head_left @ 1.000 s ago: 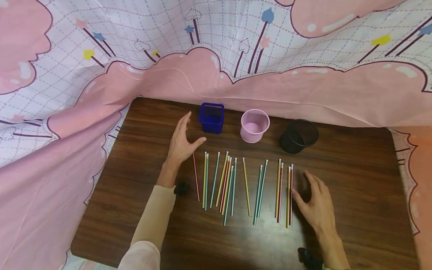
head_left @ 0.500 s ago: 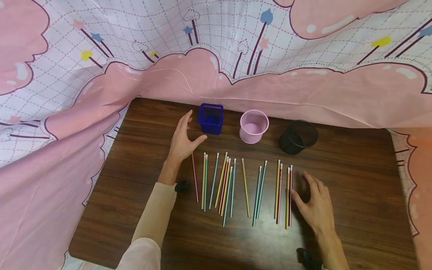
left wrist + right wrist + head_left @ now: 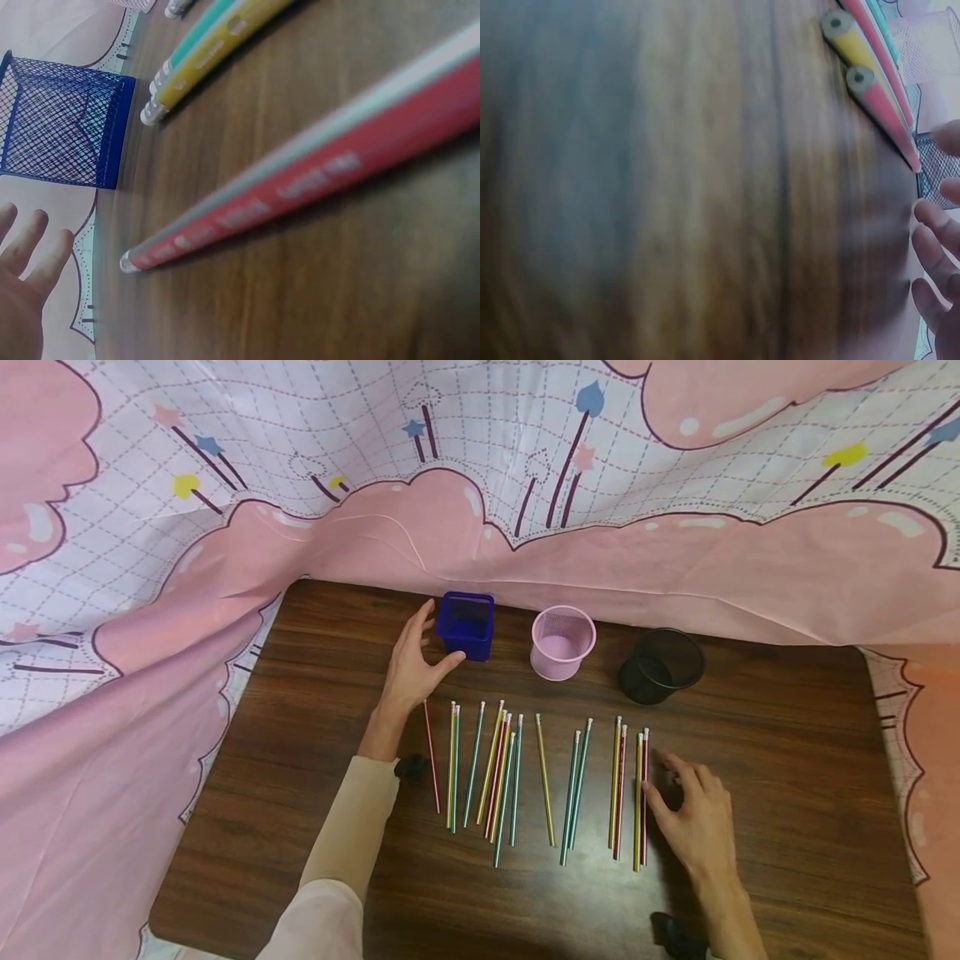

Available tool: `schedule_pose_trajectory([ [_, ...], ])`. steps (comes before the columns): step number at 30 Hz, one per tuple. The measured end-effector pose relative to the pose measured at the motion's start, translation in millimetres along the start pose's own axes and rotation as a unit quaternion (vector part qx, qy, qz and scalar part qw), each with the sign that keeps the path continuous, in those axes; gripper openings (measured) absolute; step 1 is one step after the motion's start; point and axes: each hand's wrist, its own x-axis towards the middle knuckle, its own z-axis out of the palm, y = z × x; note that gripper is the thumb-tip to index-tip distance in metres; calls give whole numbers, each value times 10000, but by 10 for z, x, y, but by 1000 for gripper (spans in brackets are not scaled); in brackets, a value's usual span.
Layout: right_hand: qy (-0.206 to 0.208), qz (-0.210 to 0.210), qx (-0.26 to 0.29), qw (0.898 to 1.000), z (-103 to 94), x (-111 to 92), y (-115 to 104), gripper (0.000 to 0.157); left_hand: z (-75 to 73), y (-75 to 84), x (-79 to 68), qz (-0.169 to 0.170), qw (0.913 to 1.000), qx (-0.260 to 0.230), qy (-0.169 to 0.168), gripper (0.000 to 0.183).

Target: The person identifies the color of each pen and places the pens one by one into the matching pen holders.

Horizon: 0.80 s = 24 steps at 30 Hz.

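My left hand point(image 3: 411, 670) reaches toward the square dark-blue mesh pencil holder point(image 3: 465, 645), fingers spread at its left side. The thumb overlaps the holder's lower front edge in the head view. Below that hand lies a red pencil point(image 3: 431, 758), large in the left wrist view, and the blue holder's mesh wall point(image 3: 64, 127) shows behind. My right hand point(image 3: 699, 822) hovers loosely bent beside the rightmost pair, a yellow pencil point(image 3: 638, 806) and a dark-red pencil point(image 3: 645, 827), its thumb close to them. In the right wrist view its fingers point(image 3: 934, 255) hold nothing.
A round pink mesh holder point(image 3: 558, 664) and a round black mesh holder point(image 3: 641, 681) stand along the back, right of the blue one. Several green, yellow and red pencils point(image 3: 543, 777) lie in loose groups across the wooden table point(image 3: 817, 760). A patterned cloth point(image 3: 585, 560) hangs behind.
My left hand has moved slightly up and right, closer to the blue holder. The right hand has shifted a little left toward the rightmost pencils. Pencils and holders keep their arrangement.
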Motion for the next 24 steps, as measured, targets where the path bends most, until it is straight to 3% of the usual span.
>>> schedule_pose_trajectory([
  [8,218,-23,-195,9996,54,25,-47,49,87,2,76,0,9989,-458,-72,92],
  [15,174,170,-378,9990,59,43,-114,46,94,7,88,-16,9989,-470,58,89],
  [19,-26,790,-701,9944,16,70,-205,33,118,14,108,-39,9993,-367,16,88],
  [24,-605,1766,-1029,9770,-40,121,-314,17,152,18,114,-46,9995,-298,91,84],
])
